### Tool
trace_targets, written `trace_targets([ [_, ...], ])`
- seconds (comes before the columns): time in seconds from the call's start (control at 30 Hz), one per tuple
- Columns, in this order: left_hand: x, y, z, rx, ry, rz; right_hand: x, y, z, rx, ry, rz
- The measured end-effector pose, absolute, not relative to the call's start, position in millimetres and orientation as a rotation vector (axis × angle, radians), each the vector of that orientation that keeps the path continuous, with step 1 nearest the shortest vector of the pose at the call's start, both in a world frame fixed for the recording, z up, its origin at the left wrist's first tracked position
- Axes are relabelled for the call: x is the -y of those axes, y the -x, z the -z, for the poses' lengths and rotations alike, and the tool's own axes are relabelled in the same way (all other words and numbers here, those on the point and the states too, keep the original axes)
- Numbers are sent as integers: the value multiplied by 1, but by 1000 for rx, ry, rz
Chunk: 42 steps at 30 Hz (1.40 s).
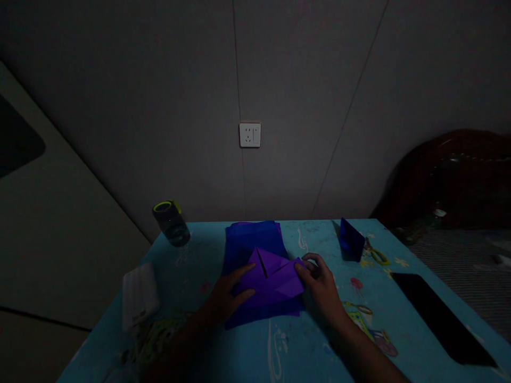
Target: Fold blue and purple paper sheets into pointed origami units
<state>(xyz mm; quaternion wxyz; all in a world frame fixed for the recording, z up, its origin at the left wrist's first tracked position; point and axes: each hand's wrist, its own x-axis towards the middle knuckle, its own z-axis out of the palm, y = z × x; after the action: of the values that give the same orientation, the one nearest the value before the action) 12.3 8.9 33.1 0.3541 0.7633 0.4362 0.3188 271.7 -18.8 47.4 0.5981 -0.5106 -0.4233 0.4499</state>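
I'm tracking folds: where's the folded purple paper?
Head view, just right of centre: the folded purple paper is over blue sheets, between left hand and right hand.

Dim light; grey seamed wall [295, 80], dark curved headboard [459, 175].

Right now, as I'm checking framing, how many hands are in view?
2: the left hand rests on the left of the folded purple paper; the right hand pinches its right end.
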Motion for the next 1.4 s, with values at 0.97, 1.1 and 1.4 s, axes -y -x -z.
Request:
trace_targets([
  [0.97,-17,-17,-39,-1213,-1471,-1319,14,-288,-45,1225,1239,-1308],
  [1.1,-19,-21,-38,-1298,-1290,-1347,15,-285,-46,1198,1228,-1305],
  [1.4,-20,-22,-34,-1274,-1275,-1103,10,-290,-42,1050,1298,-1033],
])
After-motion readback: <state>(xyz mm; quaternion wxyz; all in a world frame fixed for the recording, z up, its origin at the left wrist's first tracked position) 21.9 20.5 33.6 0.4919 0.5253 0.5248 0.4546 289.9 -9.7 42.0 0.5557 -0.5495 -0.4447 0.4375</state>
